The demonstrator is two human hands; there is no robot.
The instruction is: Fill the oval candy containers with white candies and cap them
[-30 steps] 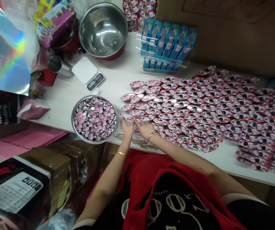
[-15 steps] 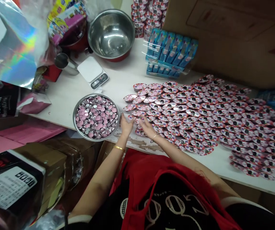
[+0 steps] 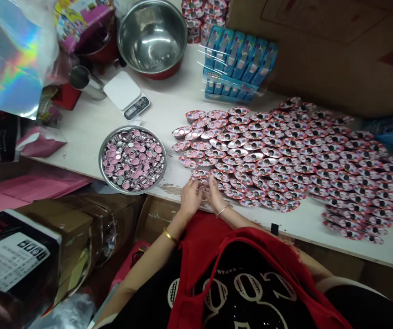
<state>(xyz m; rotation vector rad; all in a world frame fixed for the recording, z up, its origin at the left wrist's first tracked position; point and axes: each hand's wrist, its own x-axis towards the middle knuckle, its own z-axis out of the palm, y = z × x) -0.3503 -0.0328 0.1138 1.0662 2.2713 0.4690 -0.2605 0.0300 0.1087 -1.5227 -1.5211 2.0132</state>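
My left hand (image 3: 191, 197) is at the front edge of the table with its fingers curled inward. Facing it, close by, is my right hand (image 3: 216, 199), thumb raised and fingers bent. What lies between them is mostly hidden. Just beyond the fingertips stand small pink-and-red packs (image 3: 251, 157) with pointed oval tops, packed in rows. Most tops show a dark round hole, while several at the left end have a pink disc there. To the left sits a steel bowl (image 3: 101, 171) full of small round metal pieces with pink faces.
A larger steel bowl (image 3: 151, 36) stands at the back, beside a white kitchen scale (image 3: 123, 89) and a metal cup (image 3: 85, 82). Blue boxes (image 3: 237, 59) in clear wrap stand before a big brown carton (image 3: 319, 55). Cardboard boxes (image 3: 69, 224) are below the table at left.
Both hands have drawn nearer to the table's front edge and closer together, with fingers more curled. My left hand has moved away from the bowl of metal pieces. The camera view has shifted slightly.
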